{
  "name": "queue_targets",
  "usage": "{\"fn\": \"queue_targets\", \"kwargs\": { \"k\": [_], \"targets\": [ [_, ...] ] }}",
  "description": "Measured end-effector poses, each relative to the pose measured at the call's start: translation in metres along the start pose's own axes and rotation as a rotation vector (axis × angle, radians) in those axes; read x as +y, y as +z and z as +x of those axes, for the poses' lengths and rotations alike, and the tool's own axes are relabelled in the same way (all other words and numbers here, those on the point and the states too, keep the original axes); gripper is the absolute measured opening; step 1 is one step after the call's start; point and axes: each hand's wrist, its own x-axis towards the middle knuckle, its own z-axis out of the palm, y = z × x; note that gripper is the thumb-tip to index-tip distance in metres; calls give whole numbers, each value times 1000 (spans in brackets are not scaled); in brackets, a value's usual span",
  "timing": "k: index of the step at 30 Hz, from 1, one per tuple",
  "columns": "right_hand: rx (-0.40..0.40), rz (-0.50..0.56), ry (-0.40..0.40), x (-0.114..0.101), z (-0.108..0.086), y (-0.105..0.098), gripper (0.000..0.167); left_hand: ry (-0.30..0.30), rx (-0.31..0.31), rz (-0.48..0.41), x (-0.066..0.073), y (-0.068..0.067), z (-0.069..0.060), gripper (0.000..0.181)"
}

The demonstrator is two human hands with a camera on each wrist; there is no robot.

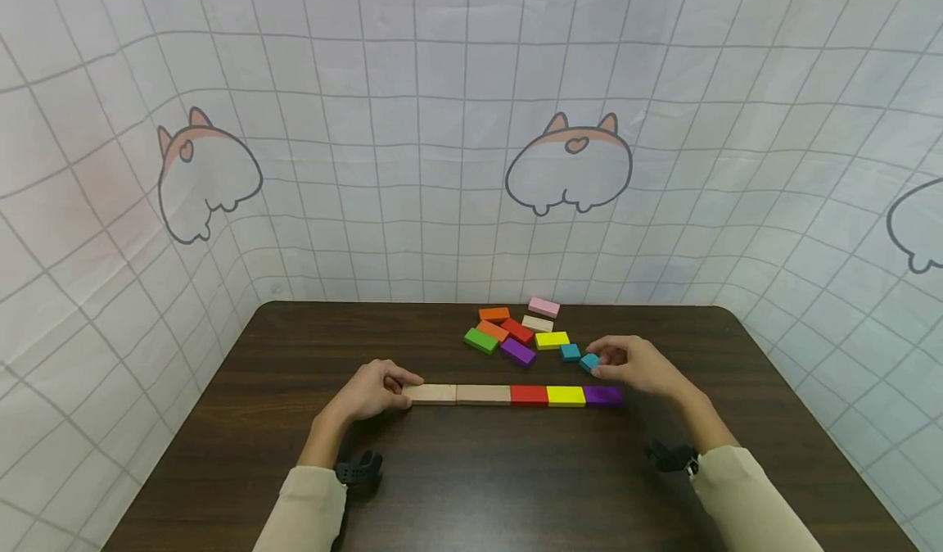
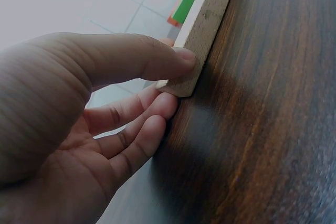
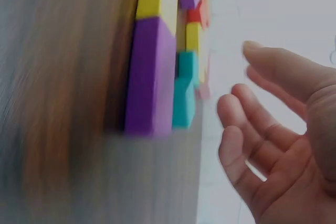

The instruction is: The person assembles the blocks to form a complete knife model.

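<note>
A straight row of blocks lies across the table: a plain wooden block (image 1: 435, 395) at the left end, a second plain one (image 1: 483, 395), then a red block (image 1: 529, 395), a yellow block (image 1: 566, 396) and a purple block (image 1: 602, 396). My left hand (image 1: 374, 390) pinches the left end block, thumb on its near side in the left wrist view. Just beyond the purple end, my right hand (image 1: 639, 365) hovers beside a teal block (image 1: 588, 362). In the right wrist view its fingers are spread, with nothing between them.
Behind the row lies a loose group: a second teal block (image 1: 570, 353), a yellow one (image 1: 552, 341), a purple one (image 1: 519, 351), a green one (image 1: 482, 341), and several orange, red, plain and pink blocks. A white grid curtain (image 1: 457, 249) hangs behind the table.
</note>
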Motion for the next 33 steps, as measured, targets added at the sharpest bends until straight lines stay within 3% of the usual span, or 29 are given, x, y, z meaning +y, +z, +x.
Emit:
{"fn": "queue_targets", "kwargs": {
  "k": [6,14,19,33],
  "targets": [
    [50,38,-42,-15,26,26,44,-7,0,-2,1,0,-2,28],
    [27,41,-23,-24,53,59,50,4,-4,-12,2,-1,-2,28],
    [21,24,-13,-28,65,67,50,4,-5,-12,1,-2,-3,29],
    [39,-118,107,-39,83,78,50,-17,0,-7,3,-1,-4,28]
  ]
}}
